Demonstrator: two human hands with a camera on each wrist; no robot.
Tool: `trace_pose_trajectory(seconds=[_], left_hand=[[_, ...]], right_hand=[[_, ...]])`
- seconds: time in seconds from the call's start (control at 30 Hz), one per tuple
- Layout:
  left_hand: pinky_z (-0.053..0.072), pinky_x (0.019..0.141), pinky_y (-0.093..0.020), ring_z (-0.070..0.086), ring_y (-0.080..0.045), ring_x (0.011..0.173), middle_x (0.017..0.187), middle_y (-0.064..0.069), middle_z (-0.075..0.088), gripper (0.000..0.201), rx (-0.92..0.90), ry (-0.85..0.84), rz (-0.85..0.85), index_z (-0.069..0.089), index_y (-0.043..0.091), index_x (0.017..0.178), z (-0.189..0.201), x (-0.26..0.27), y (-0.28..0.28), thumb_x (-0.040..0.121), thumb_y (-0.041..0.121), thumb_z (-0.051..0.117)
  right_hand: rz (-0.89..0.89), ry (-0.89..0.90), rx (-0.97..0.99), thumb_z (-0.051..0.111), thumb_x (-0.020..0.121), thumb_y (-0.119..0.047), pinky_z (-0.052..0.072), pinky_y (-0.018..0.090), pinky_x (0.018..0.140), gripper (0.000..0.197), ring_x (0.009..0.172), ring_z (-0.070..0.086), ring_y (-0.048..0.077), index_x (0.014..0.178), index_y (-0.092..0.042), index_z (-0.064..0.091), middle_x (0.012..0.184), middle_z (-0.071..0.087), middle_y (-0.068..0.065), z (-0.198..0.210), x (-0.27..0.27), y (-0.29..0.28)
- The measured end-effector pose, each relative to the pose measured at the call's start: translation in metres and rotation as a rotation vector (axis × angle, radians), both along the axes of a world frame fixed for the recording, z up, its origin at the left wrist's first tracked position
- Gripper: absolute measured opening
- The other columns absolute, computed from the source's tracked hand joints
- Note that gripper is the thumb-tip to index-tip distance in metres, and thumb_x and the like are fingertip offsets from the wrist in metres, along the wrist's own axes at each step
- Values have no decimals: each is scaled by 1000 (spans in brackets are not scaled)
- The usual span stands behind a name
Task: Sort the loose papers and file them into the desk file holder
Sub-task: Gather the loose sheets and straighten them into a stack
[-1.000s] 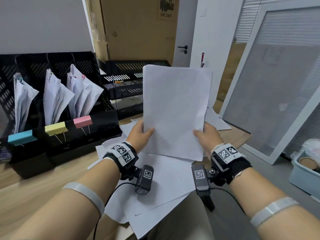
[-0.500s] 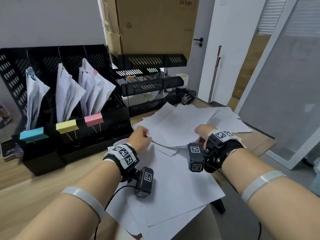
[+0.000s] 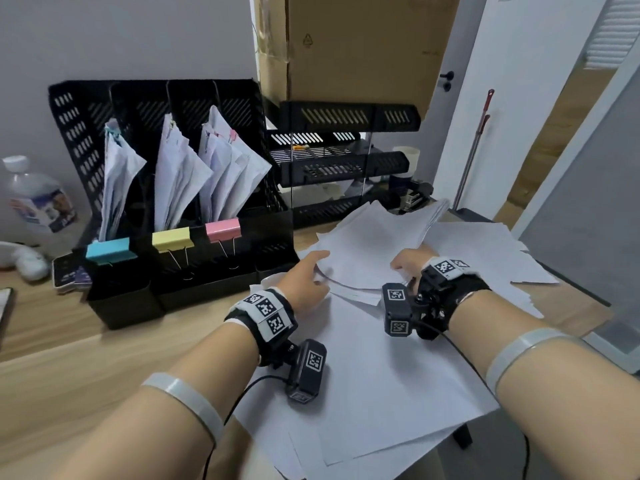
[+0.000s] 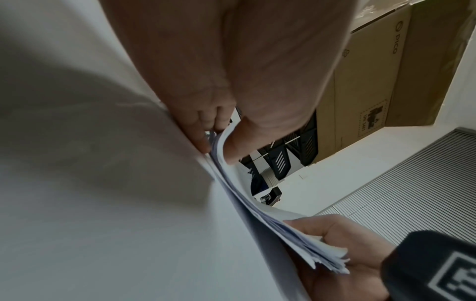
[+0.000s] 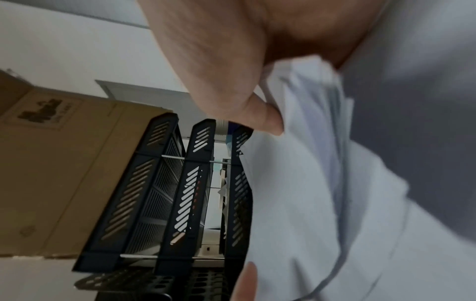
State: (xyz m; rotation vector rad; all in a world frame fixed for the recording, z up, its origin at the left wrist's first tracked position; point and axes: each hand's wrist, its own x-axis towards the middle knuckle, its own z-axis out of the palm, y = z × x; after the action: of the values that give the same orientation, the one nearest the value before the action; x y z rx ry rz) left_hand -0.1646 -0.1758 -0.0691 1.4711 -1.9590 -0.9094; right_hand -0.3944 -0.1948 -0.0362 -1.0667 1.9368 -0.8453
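Note:
A stack of white papers (image 3: 374, 251) lies tilted over the loose sheets (image 3: 381, 375) spread on the wooden desk. My left hand (image 3: 306, 282) pinches the stack's near left edge, thumb on top and fingers under, as the left wrist view shows (image 4: 221, 142). My right hand (image 3: 407, 263) grips the stack's near right corner (image 5: 296, 114). The black file holder (image 3: 180, 282) stands at the left. Its three slots hold paper bundles behind a blue clip (image 3: 107, 250), a yellow clip (image 3: 172, 239) and a pink clip (image 3: 222, 229).
A black three-tier letter tray (image 3: 343, 161) stands behind the papers, under a cardboard box (image 3: 356, 46). A water bottle (image 3: 38, 199) and a phone (image 3: 69, 275) lie at the far left. A stapler (image 3: 415, 199) sits beside the tray. The desk's edge drops off at the right.
The stack, held upright before my face a second ago, has come down flat onto the loose sheets. Both hands still hold its near edge and have moved slightly forward.

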Motion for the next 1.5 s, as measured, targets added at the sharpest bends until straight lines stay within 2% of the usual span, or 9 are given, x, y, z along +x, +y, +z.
trace_pose_trajectory(seconds=[0.17, 0.3, 0.43, 0.6, 0.8, 1.0, 1.17, 1.4, 1.5], left_hand=[[53, 95, -32, 61, -17, 96, 134, -9, 57, 57, 22, 132, 15, 47, 21, 143, 0, 6, 1, 91, 4, 62], [45, 111, -37, 57, -20, 127, 140, -9, 57, 37, 63, 227, 25, 58, 19, 126, 4, 13, 6, 93, 2, 62], [55, 93, -34, 68, -19, 105, 111, -7, 71, 19, 29, 188, 99, 67, 15, 104, 15, 24, 17, 92, 2, 60], [54, 52, -28, 59, -18, 50, 65, -8, 65, 22, 205, -34, 201, 61, 8, 75, 33, 48, 40, 96, 14, 59], [52, 53, -27, 61, -22, 45, 52, -6, 66, 37, 392, -338, 236, 65, 2, 74, 43, 80, 76, 94, 33, 64], [63, 81, -43, 72, -25, 68, 79, -15, 71, 31, 467, -59, 311, 64, -7, 100, 47, 72, 99, 95, 24, 67], [61, 89, -45, 65, -25, 74, 78, -12, 63, 23, 521, 53, 284, 62, 1, 93, 37, 65, 105, 93, 23, 69], [58, 90, -55, 74, -37, 97, 107, -15, 76, 82, 586, 231, 106, 65, 5, 119, 26, 46, 101, 52, 45, 92], [55, 92, -59, 73, -39, 100, 106, -12, 78, 62, 534, 294, 72, 72, 12, 111, 19, 40, 100, 57, 35, 91]], right_hand=[[-29, 80, -57, 52, 89, -1, 40, 31, 79, 29, 93, 51, 28, 117, -11, 50, 105, 54, 10, 6, -8, 4], [-78, 63, -144, 57, 88, 0, 50, 38, 91, 50, 97, 50, 23, 136, -11, 46, 111, 50, 7, 8, -28, 12], [-132, -40, -201, 59, 87, 4, 49, 41, 88, 45, 98, 51, 26, 113, -22, 33, 111, 48, 10, 17, -46, 34], [-117, -70, -146, 64, 86, -3, 48, 39, 82, 30, 94, 54, 28, 109, -15, 49, 108, 54, 14, 16, -62, 64], [47, -93, 74, 63, 84, 0, 52, 41, 74, 22, 86, 60, 34, 106, -1, 59, 101, 59, 21, 13, -58, 104], [312, 370, 152, 61, 82, -2, 51, 40, 92, 33, 104, 63, 34, 115, 2, 65, 113, 65, 19, 22, -23, 134], [287, 388, 81, 50, 88, -1, 38, 26, 59, 17, 80, 55, 27, 100, -1, 63, 89, 61, 11, 18, -9, 147], [296, 309, 83, 44, 88, -11, 38, 40, 111, 63, 132, 48, 31, 151, -16, 34, 146, 48, 7, -2, 3, 147], [309, 250, 40, 41, 87, -6, 39, 43, 113, 59, 131, 51, 30, 145, -15, 44, 144, 54, 8, -13, 6, 146]])
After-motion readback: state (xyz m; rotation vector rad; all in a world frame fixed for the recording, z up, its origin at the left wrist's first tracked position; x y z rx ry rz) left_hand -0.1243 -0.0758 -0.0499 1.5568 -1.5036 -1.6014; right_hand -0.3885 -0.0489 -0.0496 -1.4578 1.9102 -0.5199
